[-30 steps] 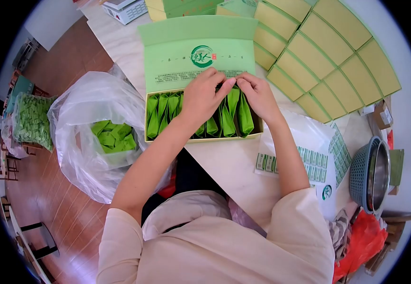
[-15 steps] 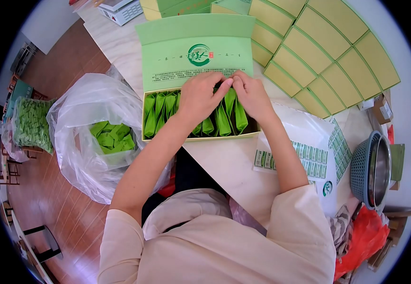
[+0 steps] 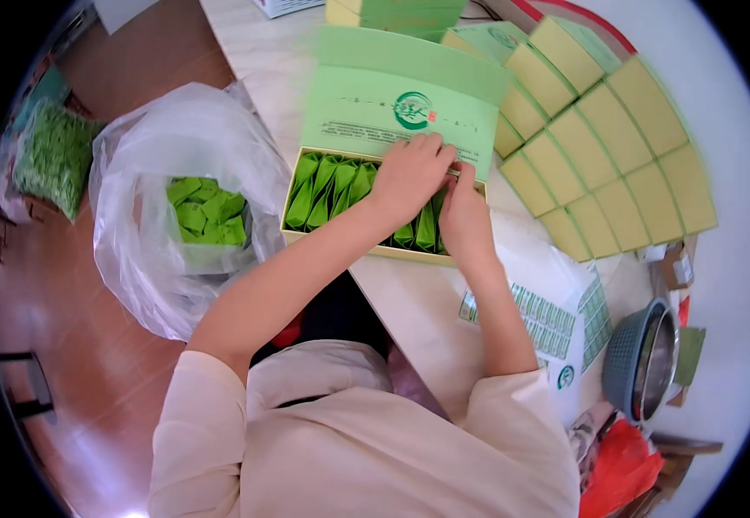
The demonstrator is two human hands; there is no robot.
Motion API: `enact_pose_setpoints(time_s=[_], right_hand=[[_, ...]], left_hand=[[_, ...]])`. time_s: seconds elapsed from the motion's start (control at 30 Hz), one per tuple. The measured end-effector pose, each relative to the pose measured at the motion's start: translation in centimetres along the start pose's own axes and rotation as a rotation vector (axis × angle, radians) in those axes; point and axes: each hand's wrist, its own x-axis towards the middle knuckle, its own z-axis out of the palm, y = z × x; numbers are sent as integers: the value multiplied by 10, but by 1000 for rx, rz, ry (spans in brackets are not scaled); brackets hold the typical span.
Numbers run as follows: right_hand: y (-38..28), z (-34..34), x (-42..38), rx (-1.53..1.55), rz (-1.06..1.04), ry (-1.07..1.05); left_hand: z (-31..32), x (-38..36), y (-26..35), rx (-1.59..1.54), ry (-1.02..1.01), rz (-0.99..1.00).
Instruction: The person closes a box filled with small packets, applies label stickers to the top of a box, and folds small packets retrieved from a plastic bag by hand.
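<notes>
A pale green gift box (image 3: 375,250) stands on the table with its lid (image 3: 349,95) raised at the back. Green packets (image 3: 323,186) stand upright side by side inside it. My left hand (image 3: 414,177) reaches over the packets to the back right of the box, fingers bent together. Beside it, my right hand (image 3: 468,211) is at the box's right end, its fingers closed and their tips close to those of the left. Whatever is between the fingertips is hidden. The packets under my hands are partly covered.
To the left, a clear plastic bag (image 3: 142,259) holds loose green packets (image 3: 206,211). Stacked boxes (image 3: 604,147) stand at the back right. Sticker sheets (image 3: 543,324) lie right of my arm, near a blue basket with a metal bowl (image 3: 625,354). A full bag (image 3: 55,164) sits farther left.
The view has shifted, so the box appears farther right and tilted. My hands stay at its back right; my right hand now sits lower, along the right end.
</notes>
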Motion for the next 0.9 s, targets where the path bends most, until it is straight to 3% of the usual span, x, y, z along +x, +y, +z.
enact_pose_setpoints(time_s=[0.07,0.13,0.27,0.33,0.47,0.57,0.83,0.9], right_hand=[[3,9,-1,-63,-15,75],[-7,1,-4,-163,62,-4],[-2,-9,-14,-144,72,95],[-3,-15,-14,-177,155,7],[-9,-4,-4,-214,190,-28],[-25,10,-2,-358,223,-84],[-14,9,16,-389,227,-116],[-19,14,20,-405,222,-103]], left_hand=[[-1,2,1,80,-20,-11],[-15,-5,1,-15,-4,-47],[-63,-33,-13,-222,-10,-295],[-85,-55,-33,-203,106,-363],[-106,-97,-46,-227,128,-464],[-101,-121,-35,-526,11,-664],[-97,-134,-2,-483,-72,-648],[-104,-136,-3,-439,-59,-546]])
